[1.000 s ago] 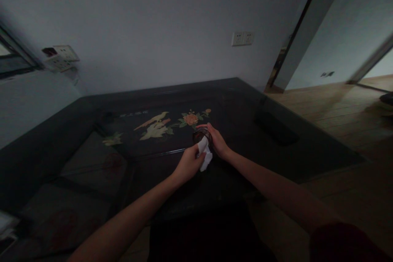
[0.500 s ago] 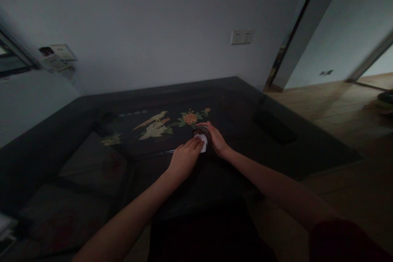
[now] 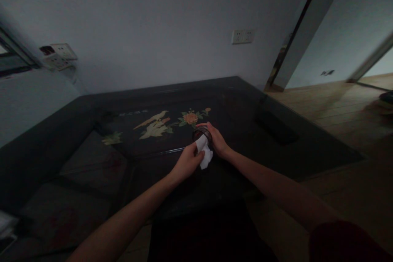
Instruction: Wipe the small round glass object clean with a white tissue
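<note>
My left hand (image 3: 188, 159) pinches a crumpled white tissue (image 3: 206, 156) between thumb and fingers. The tissue hangs at the near side of a small dark glass (image 3: 199, 131), its upper end against the rim. Curled round the far right side of the glass, my right hand (image 3: 217, 141) holds it. The glass appears tilted with its mouth towards me, low over the dark table (image 3: 233, 172); whether it touches the surface I cannot tell. Part of the glass is hidden by the tissue and my hands.
On the tabletop is a picture of birds (image 3: 155, 125) and an orange flower (image 3: 190, 118). A dark oblong shape (image 3: 276, 127) shows at the right. The wall (image 3: 153, 28) with a double socket (image 3: 242, 37) stands behind, and wooden floor (image 3: 310, 102) lies to the right.
My left hand has drawn back slightly from the mouth of the glass, pulling the tissue out so that more of it shows. My right hand stays on the glass.
</note>
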The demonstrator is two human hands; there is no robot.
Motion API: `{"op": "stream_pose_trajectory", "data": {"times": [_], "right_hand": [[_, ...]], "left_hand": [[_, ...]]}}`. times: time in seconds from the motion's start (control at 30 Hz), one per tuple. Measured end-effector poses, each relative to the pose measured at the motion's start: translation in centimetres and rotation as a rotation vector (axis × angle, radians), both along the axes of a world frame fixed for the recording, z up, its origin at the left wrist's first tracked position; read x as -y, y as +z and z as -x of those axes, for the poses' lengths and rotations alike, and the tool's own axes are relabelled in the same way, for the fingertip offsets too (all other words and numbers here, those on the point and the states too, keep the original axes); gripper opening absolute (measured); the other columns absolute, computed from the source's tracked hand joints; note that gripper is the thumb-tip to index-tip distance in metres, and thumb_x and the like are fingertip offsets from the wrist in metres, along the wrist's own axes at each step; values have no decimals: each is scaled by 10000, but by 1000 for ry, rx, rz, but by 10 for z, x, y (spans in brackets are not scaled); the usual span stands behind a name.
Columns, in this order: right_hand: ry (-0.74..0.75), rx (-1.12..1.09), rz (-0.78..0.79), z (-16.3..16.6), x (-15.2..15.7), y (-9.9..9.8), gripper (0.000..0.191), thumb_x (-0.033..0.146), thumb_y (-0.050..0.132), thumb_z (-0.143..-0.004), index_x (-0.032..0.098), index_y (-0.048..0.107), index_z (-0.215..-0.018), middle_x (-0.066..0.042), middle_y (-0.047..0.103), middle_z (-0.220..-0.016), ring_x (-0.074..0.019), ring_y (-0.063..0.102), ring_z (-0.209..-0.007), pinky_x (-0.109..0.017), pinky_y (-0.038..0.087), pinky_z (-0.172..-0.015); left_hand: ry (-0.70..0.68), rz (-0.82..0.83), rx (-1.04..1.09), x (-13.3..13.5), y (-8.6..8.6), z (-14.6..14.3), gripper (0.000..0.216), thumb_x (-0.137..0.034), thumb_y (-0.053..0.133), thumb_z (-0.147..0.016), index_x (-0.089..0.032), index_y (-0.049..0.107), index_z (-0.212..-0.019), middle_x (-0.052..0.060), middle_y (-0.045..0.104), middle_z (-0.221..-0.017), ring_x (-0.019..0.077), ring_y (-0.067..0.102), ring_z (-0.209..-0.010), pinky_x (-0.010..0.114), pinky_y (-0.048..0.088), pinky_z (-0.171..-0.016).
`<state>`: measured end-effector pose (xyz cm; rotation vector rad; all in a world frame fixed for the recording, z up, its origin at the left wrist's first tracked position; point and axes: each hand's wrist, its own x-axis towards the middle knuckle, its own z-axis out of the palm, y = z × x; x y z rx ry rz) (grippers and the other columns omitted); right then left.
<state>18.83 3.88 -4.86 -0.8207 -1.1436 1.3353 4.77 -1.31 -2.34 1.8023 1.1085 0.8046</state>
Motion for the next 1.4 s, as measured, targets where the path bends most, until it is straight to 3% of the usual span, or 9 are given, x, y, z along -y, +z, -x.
{"op": "stream_pose_trajectory", "data": {"times": [0.23,0.37,0.5,0.67,0.83,1.03,1.17,1.3,1.4], "right_hand": [[-27,47,-54,0,-2,-1,512,660,486,-830,209,668,-989,-31,694,-851,-163,610,-726,-295,467,-702],[-25,70,-60,0,-2,-2,486,645,480,-841,219,652,-1000,-34,691,-884,-180,619,-808,-312,476,-769],[-31,73,-59,1,-4,-4,471,637,486,-843,225,651,-1002,-37,692,-890,-191,623,-839,-323,485,-785],[-34,64,-47,0,-2,-3,500,659,471,-842,219,659,-986,-36,688,-858,-186,626,-795,-319,488,-756],[-21,109,-67,0,1,1,520,668,462,-839,212,659,-995,-33,675,-818,-181,611,-750,-311,479,-712],[-22,58,-29,1,0,2,531,678,478,-823,208,655,-995,-35,679,-841,-176,608,-750,-299,475,-699],[-18,8,24,1,0,4,530,684,497,-809,207,671,-959,-30,692,-798,-173,616,-711,-298,478,-687],[19,-12,98,-2,-2,8,561,703,460,-817,200,686,-920,-34,699,-741,-176,632,-676,-295,473,-653],[112,6,168,-4,-4,10,591,707,413,-841,197,696,-934,-39,710,-724,-170,634,-646,-280,458,-601]], "left_hand": [[-142,-447,-472,-2,-3,8,414,-38,425,-849,-110,553,-1236,148,615,-1232,213,592,-1122,351,471,-983],[-128,-588,-780,-3,3,11,409,-75,421,-897,-167,529,-1281,120,553,-1340,233,544,-1209,364,492,-973],[-97,-642,-830,-1,5,10,403,-62,418,-894,-163,540,-1264,119,552,-1340,229,521,-1242,366,473,-998],[-108,-462,-526,2,1,9,442,-8,407,-836,-132,571,-1227,137,602,-1283,213,566,-1181,337,441,-1008],[-56,-40,-109,1,2,2,254,-57,464,-768,-122,662,-913,53,700,-829,171,641,-784,250,493,-727],[31,220,254,-2,-3,-2,316,-147,544,-756,-73,619,-1053,60,691,-856,171,643,-761,257,503,-713],[-44,-60,-86,0,-1,3,292,-111,483,-801,-116,642,-1046,64,698,-909,183,644,-843,290,505,-804],[-148,-436,-518,3,7,9,420,-37,415,-848,-164,567,-1218,101,640,-1200,204,596,-1103,332,467,-962],[-122,-585,-789,8,16,8,398,-54,405,-886,-169,543,-1242,112,606,-1248,222,569,-1151,354,499,-940]]}}
